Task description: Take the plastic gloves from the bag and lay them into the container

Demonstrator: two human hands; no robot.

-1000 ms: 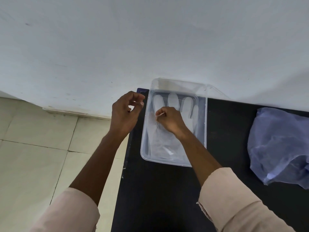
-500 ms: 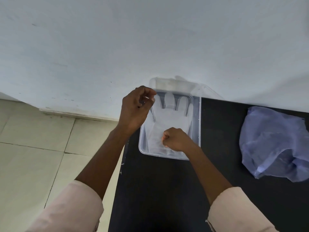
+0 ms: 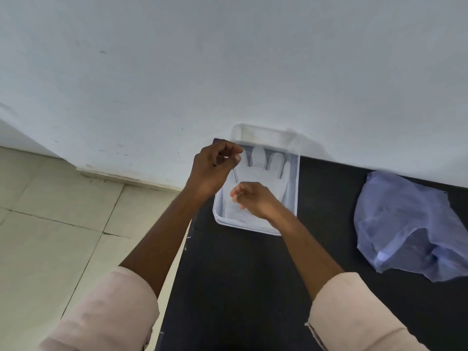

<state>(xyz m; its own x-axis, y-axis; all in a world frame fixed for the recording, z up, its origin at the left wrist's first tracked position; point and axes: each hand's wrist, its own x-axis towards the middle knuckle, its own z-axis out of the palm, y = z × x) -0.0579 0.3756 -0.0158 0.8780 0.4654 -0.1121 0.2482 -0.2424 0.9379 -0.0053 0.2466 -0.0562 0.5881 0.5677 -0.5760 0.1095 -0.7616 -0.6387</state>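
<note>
Where the black table (image 3: 253,287) met the pale wall (image 3: 228,59), its far edge ran straight along the plaster, and to my left the floor (image 3: 50,224) showed in cream tiles with dark joints. The table's left edge fell just under my left forearm, and both my rolled pink sleeves (image 3: 354,315) were cut off by the bottom of the view.

The clear container (image 3: 295,188) was hard to read: its walls nearly vanished against the wall behind, and my hands covered its left rim and much of its near half. The blue bag (image 3: 405,224) lay crumpled well apart on the right, its edge cut off, and I could not tell what remained inside it.

In the container lay a translucent plastic glove (image 3: 263,173), flat, fingers pointing toward the wall. My left hand (image 3: 212,168) hovered at the far left corner, fingers curled narrowly with thumb against fingertip; whether it pinched the glove's edge I could not tell. My right hand (image 3: 253,198) was over the glove's cuff end, fingers loosely bent and part open, holding nothing I could make out.
</note>
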